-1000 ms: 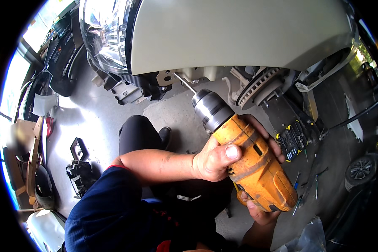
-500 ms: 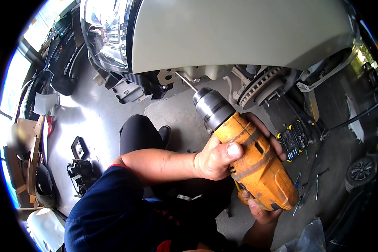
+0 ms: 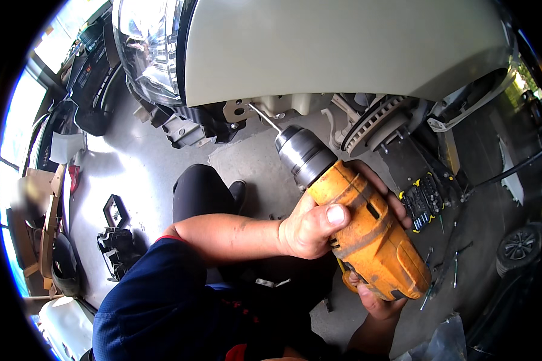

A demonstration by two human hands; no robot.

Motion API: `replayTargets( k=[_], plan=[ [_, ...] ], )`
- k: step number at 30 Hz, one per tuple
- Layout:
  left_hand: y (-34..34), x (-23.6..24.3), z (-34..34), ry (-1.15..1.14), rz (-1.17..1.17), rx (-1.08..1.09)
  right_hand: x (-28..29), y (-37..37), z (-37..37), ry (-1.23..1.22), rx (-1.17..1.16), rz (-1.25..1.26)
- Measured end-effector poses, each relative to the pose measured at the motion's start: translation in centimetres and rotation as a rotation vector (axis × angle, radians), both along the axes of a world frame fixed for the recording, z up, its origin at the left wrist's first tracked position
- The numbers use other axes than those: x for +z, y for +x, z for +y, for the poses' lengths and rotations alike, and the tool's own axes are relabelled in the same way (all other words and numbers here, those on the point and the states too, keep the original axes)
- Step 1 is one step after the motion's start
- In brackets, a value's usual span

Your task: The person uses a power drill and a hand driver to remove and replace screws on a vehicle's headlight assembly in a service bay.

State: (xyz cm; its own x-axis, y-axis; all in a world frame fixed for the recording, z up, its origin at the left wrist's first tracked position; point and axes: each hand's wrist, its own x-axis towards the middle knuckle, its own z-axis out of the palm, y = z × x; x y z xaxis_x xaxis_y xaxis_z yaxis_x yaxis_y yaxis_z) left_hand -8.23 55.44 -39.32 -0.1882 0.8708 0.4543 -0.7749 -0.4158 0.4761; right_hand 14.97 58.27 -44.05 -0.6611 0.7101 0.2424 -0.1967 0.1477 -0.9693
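A scuffed yellow-orange power drill (image 3: 367,231) points up and left in both my hands. My left hand (image 3: 314,227) wraps round its body just behind the dark metal chuck (image 3: 304,155), thumb on top and fingers under the far side. My right hand (image 3: 376,299) grips the handle below the rear of the body; its fingers are partly hidden by the drill. From the chuck a thin drill bit (image 3: 264,116) reaches toward a metal bracket (image 3: 238,111) with holes under the car's fender. Whether the tip touches metal, I cannot tell.
Above is the pale car fender (image 3: 343,48) with a headlight (image 3: 153,54) at its left. A bare brake disc (image 3: 373,123) sits right of the drill. On the floor lie a socket set (image 3: 421,201), a black tray (image 3: 115,211) and a loose wheel (image 3: 518,245).
Almost nothing differs. The view has shifted very slightly, and the drill stays in both hands, aimed at the same spot under the fender.
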Motion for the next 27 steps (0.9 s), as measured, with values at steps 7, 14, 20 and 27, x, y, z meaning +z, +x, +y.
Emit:
replayTargets(
  k=[7,14,20,27],
  plan=[
    [0.1,-0.2,0.2,0.011,-0.008,0.000,0.2,0.0,0.4,0.039,0.025,-0.039],
    [-0.2,-0.2,-0.1,-0.001,0.008,0.020,0.4,-0.1,0.6,0.122,0.059,-0.097],
    [0.2,-0.2,0.3,0.003,-0.001,0.022,0.8,0.3,1.6,0.344,0.113,-0.249],
    [0.0,-0.2,0.1,-0.006,0.006,0.022,-0.1,0.1,0.9,0.143,0.073,-0.103]
  ],
)
